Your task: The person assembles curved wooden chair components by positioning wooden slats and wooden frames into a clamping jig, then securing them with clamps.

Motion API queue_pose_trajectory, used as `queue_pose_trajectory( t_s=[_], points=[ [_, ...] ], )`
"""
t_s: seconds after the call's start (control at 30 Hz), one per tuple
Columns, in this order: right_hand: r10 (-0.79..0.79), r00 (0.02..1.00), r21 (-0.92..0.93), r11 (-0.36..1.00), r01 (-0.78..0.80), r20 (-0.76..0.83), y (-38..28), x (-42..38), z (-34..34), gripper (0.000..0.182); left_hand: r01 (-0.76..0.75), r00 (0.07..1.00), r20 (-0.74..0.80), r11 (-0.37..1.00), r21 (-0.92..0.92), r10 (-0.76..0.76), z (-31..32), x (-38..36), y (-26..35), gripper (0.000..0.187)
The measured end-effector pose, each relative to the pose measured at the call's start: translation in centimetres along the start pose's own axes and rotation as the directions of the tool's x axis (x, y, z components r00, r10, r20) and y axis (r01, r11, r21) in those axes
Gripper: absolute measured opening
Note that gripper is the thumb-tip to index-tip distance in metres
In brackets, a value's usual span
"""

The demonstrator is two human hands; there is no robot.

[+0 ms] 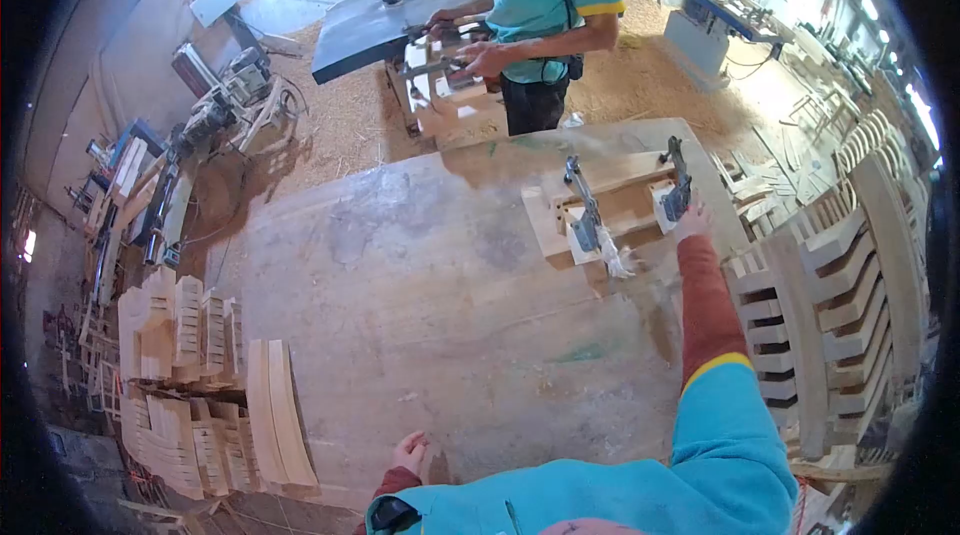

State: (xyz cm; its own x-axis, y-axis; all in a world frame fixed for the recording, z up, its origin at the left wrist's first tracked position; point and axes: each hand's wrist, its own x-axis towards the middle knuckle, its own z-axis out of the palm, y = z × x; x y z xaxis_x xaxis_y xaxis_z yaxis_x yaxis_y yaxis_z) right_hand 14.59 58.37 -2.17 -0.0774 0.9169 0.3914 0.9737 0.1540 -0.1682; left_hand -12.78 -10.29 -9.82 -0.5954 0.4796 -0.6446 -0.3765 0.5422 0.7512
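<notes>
My right hand point(692, 222) reaches out over the table's right side, its fingers closed at the near end of a metal clamp point(676, 193). That clamp lies across a wooden frame point(622, 205) made of pale pieces. A second clamp point(585, 203) sits across the same frame to the left, with a whitish wad of material point(615, 257) at its near end. My left hand point(412, 452) is at the table's near edge, away from the frame. Its fingers are loosely apart and nothing shows in them.
Stacked curved wooden pieces stand at the left point(185, 385) and right point(840, 305) of the wooden table point(420, 285). Across it, a co-worker point(545, 25) in a turquoise shirt handles another clamped piece point(450, 80) beside a dark machine table point(400, 15). Sawdust covers the floor.
</notes>
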Motion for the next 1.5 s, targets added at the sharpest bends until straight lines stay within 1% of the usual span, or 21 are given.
queue_pose_trajectory(
  t_s=[0.07, 0.13, 0.23, 0.27, 0.37, 0.4, 0.47, 0.53, 0.6, 0.67, 0.73, 0.77, 0.83, 0.93, 1.03, 1.07, 1.17, 1.2, 1.37, 1.43, 1.5],
  points=[
    [-0.159, 0.973, 0.308, 0.929, 0.205, -0.169, -1.7, -4.0, -4.0, 0.06, -0.111, 0.989, 0.102, 0.993, 0.027, 0.108, 1.3, 0.4, 0.5, 0.031],
    [-0.337, 0.917, 0.372, 0.84, 0.396, -0.215, -2.1, -9.6, -7.1, 0.059, -0.213, 0.965, 0.166, 0.975, 0.061, 0.201, 2.3, 1.6, 1.9, 0.03],
    [-0.341, 0.937, 0.564, 0.79, 0.242, 0.076, -0.5, -20.0, -11.4, 0.058, -0.323, 0.928, 0.24, 0.938, 0.129, 0.286, 3.2, 3.2, 6.2, 0.025],
    [-0.334, 0.931, 0.603, 0.776, 0.185, 0.144, 0.7, -23.1, -12.1, 0.057, -0.363, 0.916, 0.269, 0.898, 0.247, 0.296, 3.7, 2.4, 9.9, 0.027],
    [-0.208, 0.927, 0.691, 0.72, -0.07, 0.311, 3.4, -31.4, -15.3, 0.058, -0.421, 0.884, 0.275, 0.9, 0.114, 0.378, 3.9, 4.1, 13.9, 0.029],
    [-0.206, 0.901, 0.667, 0.736, -0.113, 0.381, 4.6, -33.9, -16.0, 0.058, -0.441, 0.871, 0.279, 0.894, 0.084, 0.404, 4.0, 4.7, 15.1, 0.03],
    [-0.21, 0.836, 0.621, 0.762, -0.185, 0.507, 6.3, -38.1, -16.9, 0.056, -0.6, 0.796, 0.267, 0.768, 0.226, 0.543, 4.9, 4.0, 19.3, 0.034],
    [-0.174, 0.772, 0.636, 0.688, -0.348, 0.611, 6.8, -41.8, -17.7, 0.058, -0.735, 0.678, 0.31, 0.623, 0.268, 0.666, 4.2, 7.8, 20.9, 0.033],
    [-0.191, 0.721, 0.637, 0.649, -0.416, 0.666, 6.6, -43.7, -18.9, 0.058, -0.76, 0.596, 0.261, 0.427, 0.49, 0.76, 6.1, 7.6, 25.2, 0.033],
    [-0.245, 0.696, 0.643, 0.658, -0.392, 0.675, 6.5, -44.7, -20.5, 0.057, -0.741, 0.15, 0.302, -0.095, 0.665, 0.941, 8.5, 7.9, 28.9, 0.039],
    [-0.223, 0.709, 0.647, 0.645, -0.407, 0.668, 7.1, -46.0, -21.1, 0.056, -0.582, 0.032, 0.345, -0.263, 0.769, 0.938, 10.7, 8.4, 30.7, 0.043],
    [-0.212, 0.716, 0.648, 0.641, -0.412, 0.665, 7.5, -46.6, -21.5, 0.055, -0.548, 0.304, 0.4, -0.185, 0.816, 0.865, 11.6, 9.4, 31.0, 0.046],
    [-0.151, 0.708, 0.603, 0.661, -0.446, 0.689, 8.1, -47.5, -23.3, 0.056, -0.424, 0.752, 0.4, -0.08, 0.902, 0.524, 13.6, 11.5, 30.4, 0.051],
    [-0.082, 0.744, 0.577, 0.69, -0.437, 0.663, 9.6, -49.0, -26.2, 0.057, -0.495, 0.661, 0.404, -0.037, 0.868, 0.632, 15.5, 10.2, 27.4, 0.037],
    [-0.035, 0.749, 0.55, 0.702, -0.452, 0.661, 10.8, -51.0, -27.6, 0.059, -0.51, 0.629, 0.282, 0.112, 0.853, 0.724, 14.9, 10.8, 26.3, 0.026],
    [-0.027, 0.738, 0.534, 0.708, -0.462, 0.674, 11.2, -51.8, -28.0, 0.059, -0.588, 0.528, 0.305, 0.082, 0.804, 0.793, 14.3, 11.0, 25.7, 0.025],
    [-0.035, 0.733, 0.5, 0.753, -0.428, 0.679, 10.3, -52.4, -27.8, 0.058, -0.53, 0.591, 0.305, 0.075, 0.845, 0.747, 13.1, 8.8, 24.8, 0.025],
    [-0.084, 0.748, 0.543, 0.741, -0.395, 0.658, 9.6, -52.1, -27.4, 0.057, -0.594, 0.539, 0.339, 0.062, 0.802, 0.771, 12.3, 10.3, 23.2, 0.027],
    [-0.348, 0.744, 0.706, 0.671, -0.227, 0.571, 2.3, -47.3, -27.1, 0.057, -0.677, 0.594, 0.493, 0.064, 0.734, 0.635, 8.2, 5.0, 19.0, 0.028],
    [-0.509, 0.766, 0.824, 0.565, -0.047, 0.393, -0.2, -45.1, -24.5, 0.059, -0.704, 0.61, 0.572, 0.045, 0.708, 0.549, 6.3, 1.2, 17.7, 0.032],
    [-0.566, 0.654, 0.797, 0.596, -0.095, 0.501, -4.5, -41.4, -26.4, 0.06, -0.738, 0.619, 0.628, 0.075, 0.671, 0.472, 4.2, -1.9, 15.7, 0.032]
  ],
)
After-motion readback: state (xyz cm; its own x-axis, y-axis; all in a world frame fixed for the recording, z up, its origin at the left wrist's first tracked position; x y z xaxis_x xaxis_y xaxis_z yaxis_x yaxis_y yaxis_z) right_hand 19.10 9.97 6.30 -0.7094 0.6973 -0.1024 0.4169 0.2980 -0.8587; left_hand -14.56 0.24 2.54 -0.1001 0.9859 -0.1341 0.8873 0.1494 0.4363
